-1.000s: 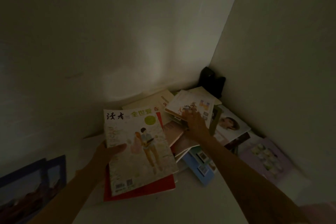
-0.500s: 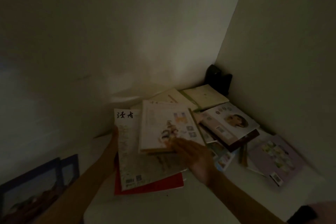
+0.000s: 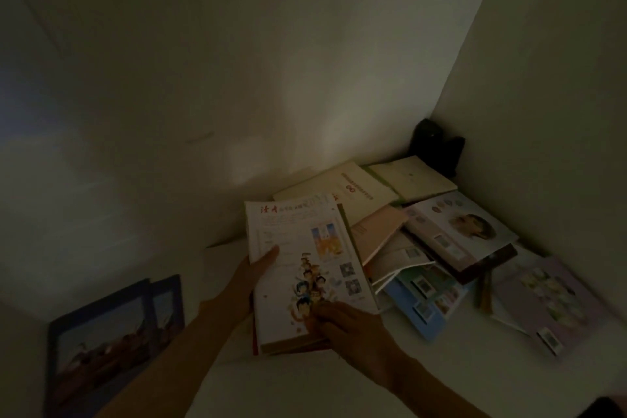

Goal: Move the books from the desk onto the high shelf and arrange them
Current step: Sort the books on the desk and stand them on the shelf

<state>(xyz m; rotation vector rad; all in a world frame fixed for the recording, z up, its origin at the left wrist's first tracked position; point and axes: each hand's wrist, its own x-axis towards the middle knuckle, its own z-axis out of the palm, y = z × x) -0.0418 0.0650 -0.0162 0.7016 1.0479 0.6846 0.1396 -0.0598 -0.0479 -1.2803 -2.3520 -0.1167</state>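
The scene is dim. A small stack of magazines (image 3: 305, 265) lies on the white shelf (image 3: 305, 383), topped by a white one with red characters and cartoon figures. My left hand (image 3: 252, 273) grips the stack's left edge, thumb on the top cover. My right hand (image 3: 346, 319) holds the stack's near right corner, fingers on the cover. To the right, several more books and magazines (image 3: 424, 248) lie in a loose, overlapping heap reaching into the corner.
A lilac magazine (image 3: 549, 302) lies apart at the far right. A dark object (image 3: 436, 146) stands in the corner where two white walls meet. A dark-framed picture (image 3: 112, 336) sits at the lower left.
My right hand carried the cartoon-cover magazine from the heap onto the stack in my left hand and squared it there. It now covers the earlier top magazine.
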